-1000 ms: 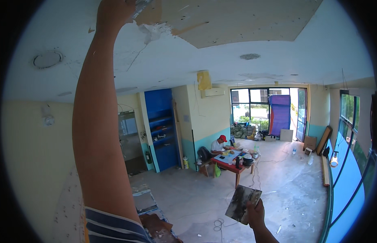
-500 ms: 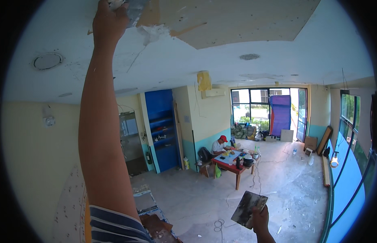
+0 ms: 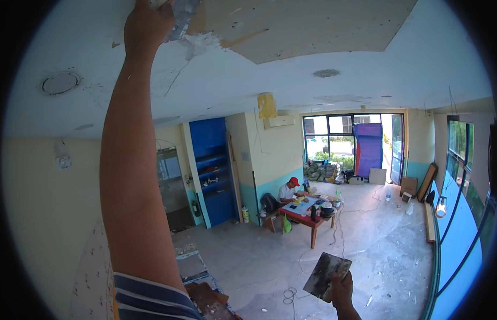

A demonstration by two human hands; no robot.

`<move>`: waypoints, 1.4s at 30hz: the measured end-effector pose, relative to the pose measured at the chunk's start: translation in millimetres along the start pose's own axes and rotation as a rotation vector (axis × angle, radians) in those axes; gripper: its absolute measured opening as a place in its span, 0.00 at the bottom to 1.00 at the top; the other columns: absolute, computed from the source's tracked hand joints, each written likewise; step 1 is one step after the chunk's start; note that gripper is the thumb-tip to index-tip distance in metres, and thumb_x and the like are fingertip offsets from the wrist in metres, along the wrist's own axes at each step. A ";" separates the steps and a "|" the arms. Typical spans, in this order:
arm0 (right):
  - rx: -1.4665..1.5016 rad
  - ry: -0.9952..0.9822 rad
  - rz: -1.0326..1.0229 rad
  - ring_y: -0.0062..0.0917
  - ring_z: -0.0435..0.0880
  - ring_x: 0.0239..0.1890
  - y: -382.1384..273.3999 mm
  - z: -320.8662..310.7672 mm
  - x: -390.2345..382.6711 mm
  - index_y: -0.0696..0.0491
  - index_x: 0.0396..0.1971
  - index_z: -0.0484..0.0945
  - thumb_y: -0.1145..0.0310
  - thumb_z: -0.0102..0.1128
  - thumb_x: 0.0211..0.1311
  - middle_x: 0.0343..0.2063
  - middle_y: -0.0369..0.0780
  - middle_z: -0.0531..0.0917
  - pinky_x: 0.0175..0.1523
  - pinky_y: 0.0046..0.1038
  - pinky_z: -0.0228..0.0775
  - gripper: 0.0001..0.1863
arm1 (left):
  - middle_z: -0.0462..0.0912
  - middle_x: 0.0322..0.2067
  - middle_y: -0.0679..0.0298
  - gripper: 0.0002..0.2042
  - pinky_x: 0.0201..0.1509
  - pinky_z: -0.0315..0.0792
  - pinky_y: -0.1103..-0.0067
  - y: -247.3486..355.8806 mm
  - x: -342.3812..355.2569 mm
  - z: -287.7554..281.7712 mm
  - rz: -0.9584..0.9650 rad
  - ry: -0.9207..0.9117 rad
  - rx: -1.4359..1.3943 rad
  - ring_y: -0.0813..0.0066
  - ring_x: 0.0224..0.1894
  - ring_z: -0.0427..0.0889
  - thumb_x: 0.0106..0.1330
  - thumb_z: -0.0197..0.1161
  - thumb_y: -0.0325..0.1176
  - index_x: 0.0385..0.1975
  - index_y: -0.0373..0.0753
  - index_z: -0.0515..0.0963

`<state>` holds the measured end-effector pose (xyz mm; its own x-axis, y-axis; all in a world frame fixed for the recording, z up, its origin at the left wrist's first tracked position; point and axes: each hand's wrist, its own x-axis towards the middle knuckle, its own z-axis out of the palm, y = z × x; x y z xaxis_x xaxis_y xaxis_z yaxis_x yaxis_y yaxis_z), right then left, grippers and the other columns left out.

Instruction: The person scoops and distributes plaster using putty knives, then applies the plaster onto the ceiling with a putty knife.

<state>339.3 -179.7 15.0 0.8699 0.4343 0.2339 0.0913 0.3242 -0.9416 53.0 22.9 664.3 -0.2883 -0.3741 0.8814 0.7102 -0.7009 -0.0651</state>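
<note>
My left arm, in a blue-and-white striped sleeve, stretches up to the ceiling. My left hand (image 3: 147,26) is closed around a putty knife (image 3: 183,19), whose handle is mostly hidden; its grey metal blade lies against or very near the ceiling. Beside the blade are a smear of whitish filler (image 3: 201,45) and the edge of a bare beige ceiling panel (image 3: 312,29). Low on the right, my right hand (image 3: 342,289) grips a flat, roughly square metal plate (image 3: 325,274) smudged with dark and pale residue, held tilted well below the ceiling.
Beneath my left arm stands a paint-stained stepladder (image 3: 196,266) with a brown board by it. Farther off, a person in a red cap (image 3: 289,191) sits at a red-edged table (image 3: 311,220) covered with items. Cables (image 3: 289,295) lie on the floor; a lit bulb (image 3: 441,207) hangs right.
My left hand and the putty knife have shifted slightly along the ceiling, up and to the right. The right hand and its plate stay almost in place; the view has tilted a little.
</note>
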 end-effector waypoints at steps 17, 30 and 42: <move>0.067 0.029 0.044 0.22 0.78 0.36 11.9 -15.6 -5.9 0.58 0.48 0.70 0.73 0.56 0.61 0.37 0.38 0.79 0.43 0.27 0.73 0.15 | 0.83 0.38 0.47 0.23 0.45 0.77 0.63 0.5 -35.4 0.9 0.098 0.100 -0.050 0.46 0.41 0.83 0.63 0.61 0.47 0.49 0.36 0.70; 0.083 0.017 0.049 0.22 0.77 0.36 16.5 -14.8 -10.0 0.59 0.48 0.70 0.73 0.56 0.60 0.38 0.39 0.79 0.43 0.26 0.72 0.16 | 0.81 0.35 0.57 0.12 0.41 0.78 0.67 0.1 -34.7 1.2 0.454 0.230 -0.027 0.56 0.37 0.83 0.61 0.62 0.36 0.43 0.40 0.76; 0.049 0.043 0.075 0.22 0.77 0.36 15.1 -13.6 -19.0 0.59 0.48 0.71 0.71 0.57 0.60 0.37 0.39 0.79 0.43 0.27 0.72 0.17 | 0.78 0.34 0.59 0.14 0.41 0.77 0.68 -0.5 -39.2 1.9 0.515 0.247 0.057 0.59 0.35 0.81 0.60 0.63 0.32 0.45 0.42 0.75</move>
<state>330.7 -194.5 -7.0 0.8933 0.4232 0.1513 0.0018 0.3333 -0.9428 65.1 39.0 630.6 -0.0329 -0.7944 0.6065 0.8302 -0.3596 -0.4261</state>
